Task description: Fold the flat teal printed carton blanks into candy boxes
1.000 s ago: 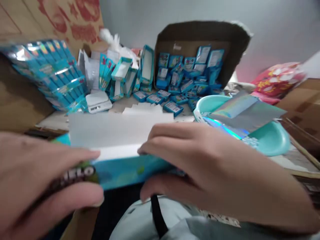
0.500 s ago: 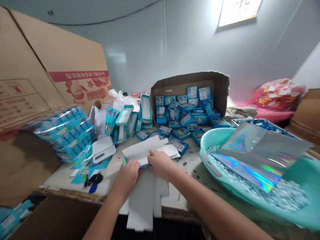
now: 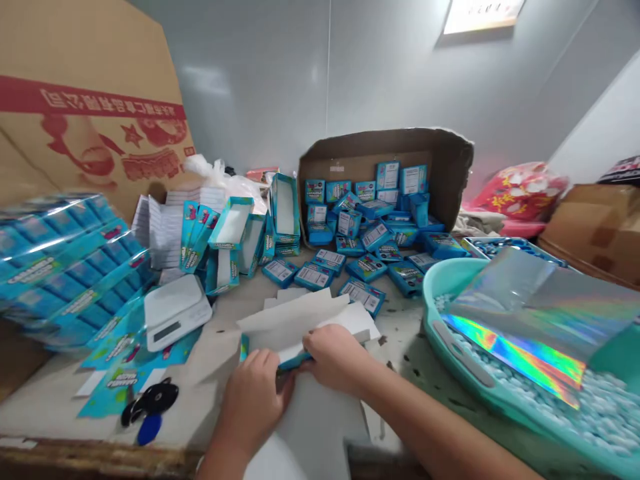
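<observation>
A partly folded cardboard box [image 3: 287, 327], white inside with blue printed edges, is between my two hands at the table's front. My left hand [image 3: 257, 390] grips its near left edge, fingers over the rim and thumb underneath. On the near right part of the same edge, my right hand [image 3: 335, 357] is closed, fingertips pinching the blue strip. Beneath them lie more flat white card blanks [image 3: 313, 427], hanging over the table edge. Several small blue printed packs [image 3: 363, 295] lie just beyond the box.
A carton on its side [image 3: 460, 173] holds many blue packs. Formed blue trays [image 3: 285, 207] stand left of it. At left are a white scale [image 3: 177, 310], black scissors [image 3: 159, 398] and wrapped packs [image 3: 65, 267]. A turquoise basin [image 3: 435, 327] with white pellets stands right.
The view has moved closer and lower over the table. Both hands keep their grip on the cardboard box, whose upright flap stands at much the same angle.
</observation>
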{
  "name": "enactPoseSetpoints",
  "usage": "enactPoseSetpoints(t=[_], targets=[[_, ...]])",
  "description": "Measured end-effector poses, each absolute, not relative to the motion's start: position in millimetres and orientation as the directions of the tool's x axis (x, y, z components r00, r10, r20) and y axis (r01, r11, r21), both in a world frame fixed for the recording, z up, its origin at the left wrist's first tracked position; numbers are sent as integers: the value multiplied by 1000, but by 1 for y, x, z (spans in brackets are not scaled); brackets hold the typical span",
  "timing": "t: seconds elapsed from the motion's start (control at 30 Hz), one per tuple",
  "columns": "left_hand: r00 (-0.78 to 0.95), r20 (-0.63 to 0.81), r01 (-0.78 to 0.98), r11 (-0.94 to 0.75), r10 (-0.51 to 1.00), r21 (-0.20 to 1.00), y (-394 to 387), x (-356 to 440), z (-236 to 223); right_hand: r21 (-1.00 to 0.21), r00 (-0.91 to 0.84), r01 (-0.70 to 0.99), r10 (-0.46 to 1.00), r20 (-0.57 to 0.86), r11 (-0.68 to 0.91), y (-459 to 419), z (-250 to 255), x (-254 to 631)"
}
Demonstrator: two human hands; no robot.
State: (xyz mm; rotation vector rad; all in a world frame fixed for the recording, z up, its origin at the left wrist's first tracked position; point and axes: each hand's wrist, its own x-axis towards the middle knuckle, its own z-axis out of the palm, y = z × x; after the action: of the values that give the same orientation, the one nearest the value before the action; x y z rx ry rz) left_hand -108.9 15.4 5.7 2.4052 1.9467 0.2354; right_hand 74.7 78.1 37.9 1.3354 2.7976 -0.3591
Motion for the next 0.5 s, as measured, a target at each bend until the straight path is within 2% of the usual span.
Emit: enactPoseSetpoints(t=[0.13, 0.27, 0.4, 0.5], targets=[[236, 86, 954, -247, 968, 172, 18, -112, 5, -236, -638, 762, 762, -110, 603, 84, 26, 82], [266, 72, 944, -275, 961, 184, 21, -111, 8, -355, -686, 690, 726, -44, 631, 89, 18, 86], [289, 113, 935, -305, 951, 182, 15, -110, 13, -454, -674, 610, 727, 135, 650, 78, 37, 94], [257, 221, 928, -304, 941, 215, 9, -114, 14, -448, -571, 625, 766, 296, 639, 58, 68, 112]])
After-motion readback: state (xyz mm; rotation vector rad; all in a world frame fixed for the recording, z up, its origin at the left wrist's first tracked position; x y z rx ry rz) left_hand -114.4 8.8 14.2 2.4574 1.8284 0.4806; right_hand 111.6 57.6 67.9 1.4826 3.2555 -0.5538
